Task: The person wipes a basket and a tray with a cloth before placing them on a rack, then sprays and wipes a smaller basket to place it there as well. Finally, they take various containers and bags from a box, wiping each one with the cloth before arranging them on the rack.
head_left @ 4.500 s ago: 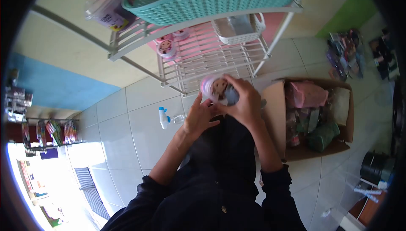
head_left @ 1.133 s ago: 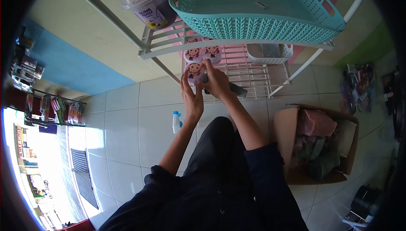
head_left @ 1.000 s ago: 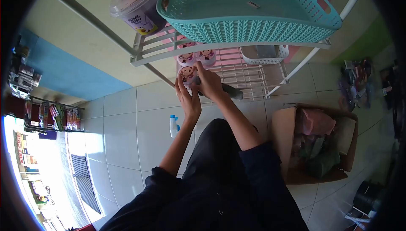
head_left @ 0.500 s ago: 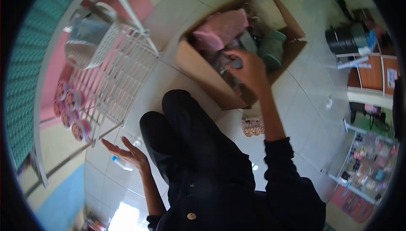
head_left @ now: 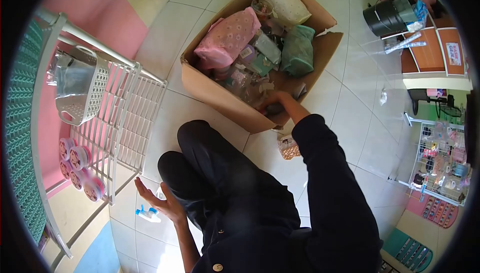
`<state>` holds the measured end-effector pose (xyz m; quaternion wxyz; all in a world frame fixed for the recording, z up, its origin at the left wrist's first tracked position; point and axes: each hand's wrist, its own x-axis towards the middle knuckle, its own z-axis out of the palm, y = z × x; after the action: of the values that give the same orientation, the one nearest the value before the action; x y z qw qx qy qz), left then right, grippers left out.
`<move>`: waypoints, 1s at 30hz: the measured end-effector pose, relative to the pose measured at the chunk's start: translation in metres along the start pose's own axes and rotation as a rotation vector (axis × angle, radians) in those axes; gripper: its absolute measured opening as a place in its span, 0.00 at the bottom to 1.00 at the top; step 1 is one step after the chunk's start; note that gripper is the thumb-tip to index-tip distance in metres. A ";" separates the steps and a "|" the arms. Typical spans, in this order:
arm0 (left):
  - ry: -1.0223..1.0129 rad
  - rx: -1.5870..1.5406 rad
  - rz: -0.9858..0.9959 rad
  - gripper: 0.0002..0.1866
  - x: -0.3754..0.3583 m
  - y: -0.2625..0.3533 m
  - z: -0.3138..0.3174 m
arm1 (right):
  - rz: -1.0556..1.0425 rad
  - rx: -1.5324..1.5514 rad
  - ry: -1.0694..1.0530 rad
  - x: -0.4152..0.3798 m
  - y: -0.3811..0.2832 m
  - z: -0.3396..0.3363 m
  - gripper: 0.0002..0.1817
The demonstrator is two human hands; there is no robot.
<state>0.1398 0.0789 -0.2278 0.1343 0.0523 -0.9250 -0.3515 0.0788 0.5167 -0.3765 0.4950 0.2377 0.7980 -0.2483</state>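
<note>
A large cardboard box (head_left: 217,95) stands open on the floor in front of my knees. My right hand (head_left: 274,102) reaches down inside it at the near right corner, beside small plastic packets (head_left: 242,80); its fingers are mostly hidden there. Around those packets lie a pink flowered pouch (head_left: 230,38), a green pouch (head_left: 298,50), and a pale spotted pouch (head_left: 284,2). My left hand (head_left: 162,202) is held by my left knee with its fingers spread and nothing in it. Below it a bottle with a blue top (head_left: 148,214) lies on the floor.
To the left rises a white wire rack (head_left: 127,113) with a white basket (head_left: 95,90) and several round pink-and-white tubs (head_left: 80,158). A small patterned basket (head_left: 288,147) is by the box's near corner. At right are a black bucket (head_left: 387,20) and a display grid (head_left: 442,163).
My right hand, earlier above the contents with a small dark object at its fingers, has dropped lower into the box's near corner. My left hand stays spread. The camera view has shifted.
</note>
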 end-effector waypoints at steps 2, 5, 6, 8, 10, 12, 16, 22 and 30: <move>-0.007 -0.029 -0.041 0.28 -0.003 0.000 0.005 | -0.015 0.005 0.076 -0.004 0.001 -0.002 0.41; -0.011 -0.060 -0.069 0.28 0.001 0.006 0.004 | -0.029 0.069 0.004 0.025 0.009 0.007 0.38; -0.002 -0.072 -0.064 0.29 0.002 0.008 0.003 | -0.092 0.148 -0.057 0.072 0.033 0.024 0.36; 0.002 -0.079 -0.069 0.29 0.002 0.004 0.005 | -0.159 0.219 -0.116 0.077 0.033 0.024 0.34; -0.001 -0.086 -0.077 0.29 0.001 0.004 0.004 | -0.108 0.240 0.119 0.001 0.002 0.004 0.30; -0.015 -0.097 -0.104 0.29 0.002 0.008 0.001 | -0.137 0.167 0.145 -0.010 0.005 -0.008 0.29; -0.033 -0.117 -0.104 0.30 0.002 0.011 -0.001 | -0.196 -0.014 0.057 -0.055 0.001 -0.045 0.27; -0.147 -0.165 -0.100 0.30 0.003 0.027 0.004 | -0.310 0.183 -0.069 -0.133 0.001 -0.078 0.28; -0.798 -0.546 -0.053 0.42 0.018 0.093 -0.002 | -1.132 0.301 0.091 -0.229 -0.073 -0.031 0.31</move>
<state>0.1223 0.1437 -0.1610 -0.2311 -0.0999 -0.7768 -0.5772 0.1030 0.4501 -0.1443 0.2116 -0.1471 0.7771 -0.5742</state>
